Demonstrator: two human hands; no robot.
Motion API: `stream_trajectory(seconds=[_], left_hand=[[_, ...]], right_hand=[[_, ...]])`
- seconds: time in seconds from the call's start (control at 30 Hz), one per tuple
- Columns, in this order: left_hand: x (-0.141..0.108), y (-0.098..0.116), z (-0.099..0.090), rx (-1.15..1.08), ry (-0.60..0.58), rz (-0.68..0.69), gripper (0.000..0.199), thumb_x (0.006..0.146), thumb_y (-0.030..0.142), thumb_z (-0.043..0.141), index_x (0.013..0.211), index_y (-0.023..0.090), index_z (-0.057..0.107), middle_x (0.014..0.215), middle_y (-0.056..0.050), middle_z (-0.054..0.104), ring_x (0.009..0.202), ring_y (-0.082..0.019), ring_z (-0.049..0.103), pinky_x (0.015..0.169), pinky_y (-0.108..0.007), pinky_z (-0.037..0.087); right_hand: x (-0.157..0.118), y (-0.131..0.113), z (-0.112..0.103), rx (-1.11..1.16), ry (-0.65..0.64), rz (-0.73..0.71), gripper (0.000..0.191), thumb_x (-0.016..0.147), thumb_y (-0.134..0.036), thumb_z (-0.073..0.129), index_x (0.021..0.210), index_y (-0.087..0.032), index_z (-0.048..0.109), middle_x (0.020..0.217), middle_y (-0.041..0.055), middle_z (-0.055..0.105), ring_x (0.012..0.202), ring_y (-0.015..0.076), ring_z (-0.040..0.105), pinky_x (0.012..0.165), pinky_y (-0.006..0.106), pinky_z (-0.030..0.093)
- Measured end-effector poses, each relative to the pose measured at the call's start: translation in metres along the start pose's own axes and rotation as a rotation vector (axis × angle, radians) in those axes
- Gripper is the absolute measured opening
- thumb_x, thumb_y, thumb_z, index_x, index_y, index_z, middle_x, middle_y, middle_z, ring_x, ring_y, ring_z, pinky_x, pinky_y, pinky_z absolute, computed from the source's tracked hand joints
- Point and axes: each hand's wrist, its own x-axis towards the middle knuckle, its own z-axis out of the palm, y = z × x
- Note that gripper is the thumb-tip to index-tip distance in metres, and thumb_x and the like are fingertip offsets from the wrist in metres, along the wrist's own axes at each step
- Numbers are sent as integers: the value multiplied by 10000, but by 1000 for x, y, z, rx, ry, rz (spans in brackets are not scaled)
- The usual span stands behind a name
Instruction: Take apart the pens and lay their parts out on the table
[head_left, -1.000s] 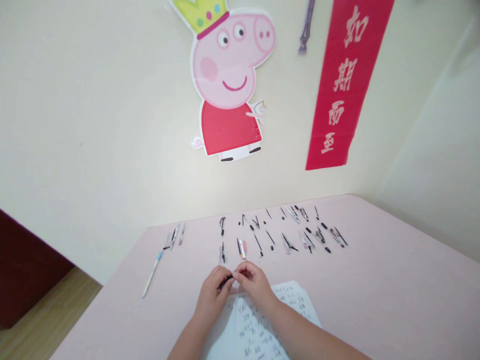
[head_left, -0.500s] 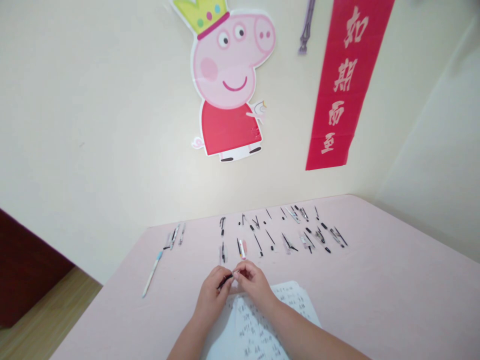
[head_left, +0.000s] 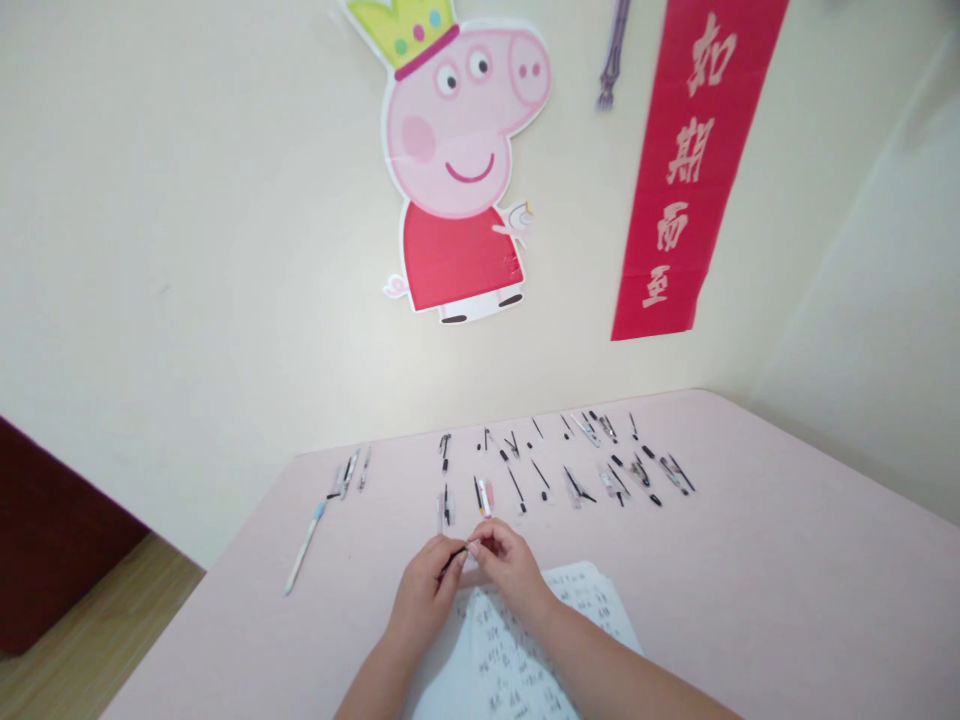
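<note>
1. While both hands met above the top edge of an open notebook point(head_left: 517, 660), a dark slender piece point(head_left: 454, 557) lay between thumb and forefinger of the left hand point(head_left: 424, 588), partly hidden by them.
2. That left hand was closed in a pinch on the piece, which slanted up toward the right hand point(head_left: 516, 572).
3. The right hand's fingers were curled, their tips just beside the piece's upper end; I could not tell whether they gripped anything.
4. Just beyond the hands, a pink-and-white pen part point(head_left: 485, 498) lay on the pale pink table point(head_left: 750, 570), near a black-and-clear pen set point(head_left: 448, 505).
5. Well apart, to the left hand's side, lay a white-and-blue pen point(head_left: 304, 552).
6. Handwriting covered the notebook's right page, beneath the right forearm.
</note>
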Motion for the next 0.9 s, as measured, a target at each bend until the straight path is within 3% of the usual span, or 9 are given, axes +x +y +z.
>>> stream_trajectory(seconds=[0.53,0.9], left_hand=[[-1,-2,-1,11,-10,-35,257,857,341,410,950,202,605,872,-70,637,812,-183,588,739,-306,466],[2,-7,2,-94,102,-55,230,824,328,468,943,195,614,855,-59,643,783,-176,592,708,-300,467]], right_hand=[[1,-3,-1,105,76,91,204,687,-360,658,745,-170,606,681,1,561,663,143,499,633,260,395],[1,2,1,203,135,181,166,704,-303,615,799,-186,547,629,-40,515,492,85,434,466,210,343]])
